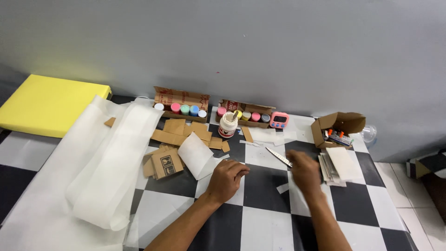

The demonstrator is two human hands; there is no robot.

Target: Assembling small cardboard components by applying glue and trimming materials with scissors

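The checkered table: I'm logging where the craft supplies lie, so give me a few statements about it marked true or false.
1. The left hand rests on the checkered table near a folded white sheet. True.
2. The yellow block lies at the right edge of the table. False: it lies at the far left corner.
3. A pink timer stands near the wall, right of the paint pots. True.
4. The white glue jar lies tipped over on its side. False: it stands upright.
5. The right hand is beside a stack of cards, with a metal ruler just beyond it. True.
6. The small open cardboard box sits beside the yellow block. False: it sits at the far right.
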